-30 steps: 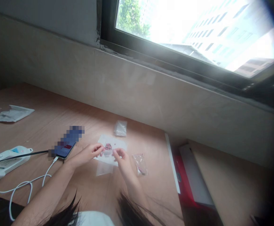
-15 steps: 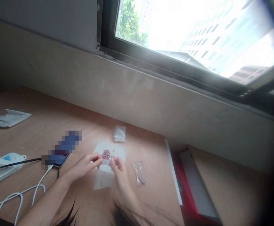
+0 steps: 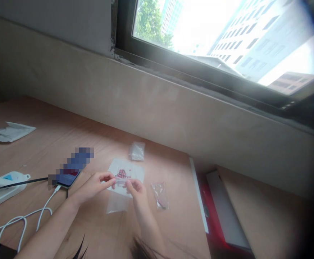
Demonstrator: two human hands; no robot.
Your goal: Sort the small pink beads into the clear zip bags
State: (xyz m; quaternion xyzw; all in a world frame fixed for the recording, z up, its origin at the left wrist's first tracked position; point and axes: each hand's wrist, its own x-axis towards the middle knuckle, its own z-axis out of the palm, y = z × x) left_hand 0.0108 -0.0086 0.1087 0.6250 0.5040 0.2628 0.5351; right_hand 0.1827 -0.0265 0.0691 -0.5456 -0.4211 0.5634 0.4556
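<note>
Head: left hand (image 3: 103, 181), right hand (image 3: 137, 189) (pinched) on plastic (image 3: 121, 182)

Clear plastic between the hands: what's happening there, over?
Left hand, right hand: both pinching. Clear plastic: held between them. Reddish beads: close by on white sheet, nothing visibly blocking.

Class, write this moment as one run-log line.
left hand: pinching clear plastic | right hand: pinching its other end | reddish beads: heaped on white sheet | packet: right of right hand
</note>
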